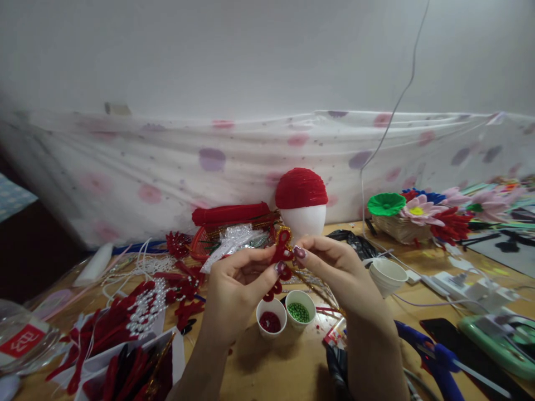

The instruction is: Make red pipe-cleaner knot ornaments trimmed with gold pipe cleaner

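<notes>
My left hand (234, 289) and my right hand (334, 267) meet over the table, both pinching a small red pipe-cleaner ornament (282, 250) with a gold-trimmed loop at its top. Its lower red loops hang between my thumbs. Just below the hands stand two small white cups, one with red beads (271, 321) and one with green beads (299, 312). Behind the ornament sits a white foam ball (303, 218) whose top half is covered in red.
Red pipe-cleaner pieces and pearl strands (146, 309) lie at left. A stack of white cups (388, 275), a basket of paper flowers (412, 217), a power strip (463, 287), a blue glue gun (434, 353) and a phone (457, 340) crowd the right. A spotted cloth (167, 167) hangs behind.
</notes>
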Demonstrator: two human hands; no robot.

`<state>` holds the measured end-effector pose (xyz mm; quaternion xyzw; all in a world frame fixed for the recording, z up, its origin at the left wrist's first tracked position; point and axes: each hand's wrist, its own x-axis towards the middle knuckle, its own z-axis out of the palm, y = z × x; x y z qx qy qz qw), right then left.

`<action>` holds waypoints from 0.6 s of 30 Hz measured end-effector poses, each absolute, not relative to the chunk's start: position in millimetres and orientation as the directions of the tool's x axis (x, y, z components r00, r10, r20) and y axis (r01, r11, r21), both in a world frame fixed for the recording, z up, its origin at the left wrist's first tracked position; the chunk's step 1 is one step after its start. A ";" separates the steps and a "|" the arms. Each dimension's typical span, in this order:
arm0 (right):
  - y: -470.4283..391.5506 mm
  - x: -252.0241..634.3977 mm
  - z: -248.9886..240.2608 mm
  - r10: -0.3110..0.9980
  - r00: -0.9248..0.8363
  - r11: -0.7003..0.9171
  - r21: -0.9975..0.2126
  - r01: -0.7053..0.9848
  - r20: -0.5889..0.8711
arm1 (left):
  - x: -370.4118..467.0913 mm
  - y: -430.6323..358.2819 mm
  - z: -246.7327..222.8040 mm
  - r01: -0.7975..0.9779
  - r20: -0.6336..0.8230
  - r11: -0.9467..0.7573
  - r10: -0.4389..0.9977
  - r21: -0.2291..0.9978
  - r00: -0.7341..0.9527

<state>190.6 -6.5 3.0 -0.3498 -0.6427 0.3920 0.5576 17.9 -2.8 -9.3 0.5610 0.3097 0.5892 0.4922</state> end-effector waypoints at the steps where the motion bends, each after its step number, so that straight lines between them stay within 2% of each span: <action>1: -5.9 190.7 1.8 0.886 -0.138 0.445 -0.895 -0.017 0.443 | 17.6 -2.5 -9.5 -0.258 0.344 -0.303 0.930 0.917 0.132; 6: -2.0 189.9 -4.0 0.894 -0.145 0.408 -0.904 -0.126 0.424 | 16.9 0.9 -9.8 -0.371 0.310 -0.235 0.938 0.898 0.155; 9: 0.5 190.2 -5.2 0.901 -0.127 0.401 -0.908 -0.124 0.415 | 16.6 2.3 -9.4 -0.388 0.291 -0.216 0.945 0.896 0.147; 14: -0.9 194.0 -1.7 0.883 -0.024 0.469 -0.882 0.046 0.468 | 16.7 3.6 -8.0 -0.437 0.256 -0.204 0.964 0.876 0.065; 18: -9.3 194.0 0.8 0.867 -0.093 0.498 -0.836 0.230 0.490 | 18.5 7.2 -8.4 -0.493 0.248 -0.229 0.968 0.839 -0.027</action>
